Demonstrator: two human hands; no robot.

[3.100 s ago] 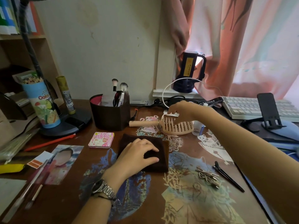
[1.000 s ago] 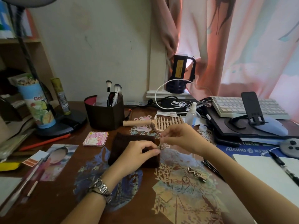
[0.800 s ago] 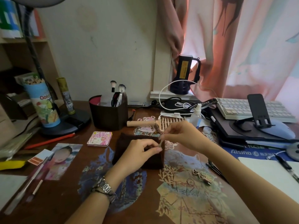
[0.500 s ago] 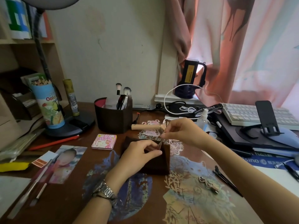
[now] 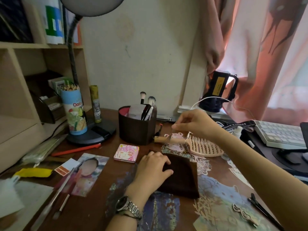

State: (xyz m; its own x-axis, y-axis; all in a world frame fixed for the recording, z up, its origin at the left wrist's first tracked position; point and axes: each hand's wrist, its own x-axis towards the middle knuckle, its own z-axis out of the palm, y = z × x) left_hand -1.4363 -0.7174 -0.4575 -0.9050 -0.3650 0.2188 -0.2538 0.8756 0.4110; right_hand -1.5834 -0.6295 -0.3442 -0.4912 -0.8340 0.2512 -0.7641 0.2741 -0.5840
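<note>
— Where was the left hand (image 5: 153, 167)?
— It was the nearer of the two, palm down on the dark brown cloth (image 5: 181, 177). Its fingers were loosely bent and their tips pressed the fabric, which spread away to the right of them. A pink compact (image 5: 126, 153) lay just left of the knuckles.
— And the right hand (image 5: 195, 124)?
— Farther off, above the desk (image 5: 93, 206). Thumb and forefinger were pinched narrow on a thin metal piece (image 5: 170, 135), which hung down from the fingertips.
— What sat under it?
— Its lower end was at the wooden handle of the pink comb (image 5: 205, 146); whether it touched, I couldn't tell. The brown brush holder (image 5: 136, 129) stood just beyond, left of those fingertips.
</note>
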